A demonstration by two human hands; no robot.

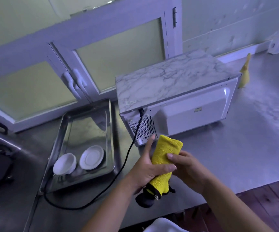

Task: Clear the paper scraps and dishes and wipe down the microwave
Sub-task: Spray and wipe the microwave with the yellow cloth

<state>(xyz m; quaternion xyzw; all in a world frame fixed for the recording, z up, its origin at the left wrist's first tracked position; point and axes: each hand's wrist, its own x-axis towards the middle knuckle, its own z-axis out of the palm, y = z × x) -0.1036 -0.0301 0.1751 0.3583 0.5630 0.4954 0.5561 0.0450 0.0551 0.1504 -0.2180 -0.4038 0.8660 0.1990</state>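
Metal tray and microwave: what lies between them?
In the head view, the black power cord trails from the microwave past the metal tray over bare steel counter.

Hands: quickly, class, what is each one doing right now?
Left hand: holding the yellow cloth.
Right hand: also holding the yellow cloth.

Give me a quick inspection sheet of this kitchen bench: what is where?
Surface: steel counter.
Job's things: microwave, back panel towards the camera; yellow cloth; white bowl and white saucer in a metal tray to its left; paper scraps, nothing seen.
Clutter: yellow figure right of the microwave.
Hands: left hand and right hand both grip the cloth.
Cables: black cable runs from the microwave's back across the counter, past the tray.
Surroundings: frosted windows behind.
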